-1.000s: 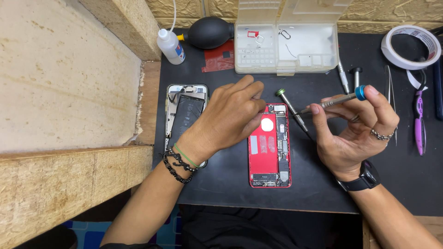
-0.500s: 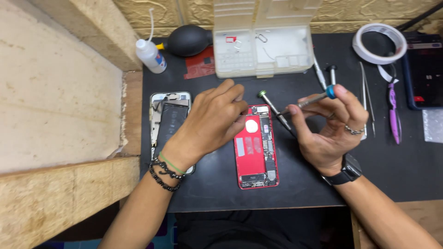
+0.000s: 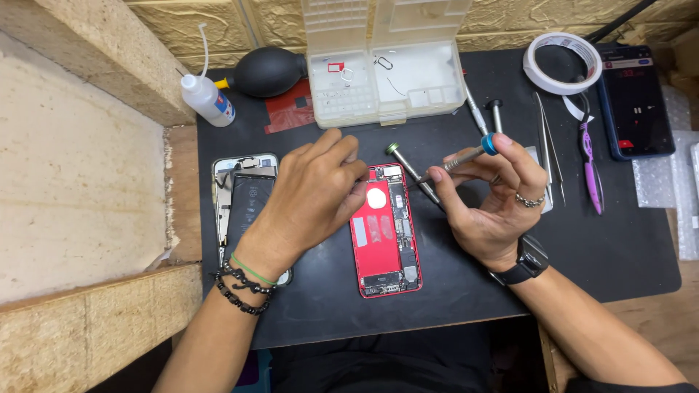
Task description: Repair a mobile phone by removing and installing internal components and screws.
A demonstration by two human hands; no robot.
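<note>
The opened red phone body (image 3: 384,231) lies flat on the black mat (image 3: 466,291), and the work looks like small-screw work at its top edge: the left hand (image 3: 309,196) rests fingers bent on the upper left corner — whether they pinch anything I cannot tell — while the right hand (image 3: 495,196) grips a blue-capped precision screwdriver (image 3: 459,156) just beside that corner. The next move calls for a steady tip set squarely on a tiny fastener. A clear plastic parts box (image 3: 386,73) stands open behind, a white squeeze bottle (image 3: 206,98) with a blue-and-red label to its left — a white tape roll (image 3: 562,64) to its right.
</note>
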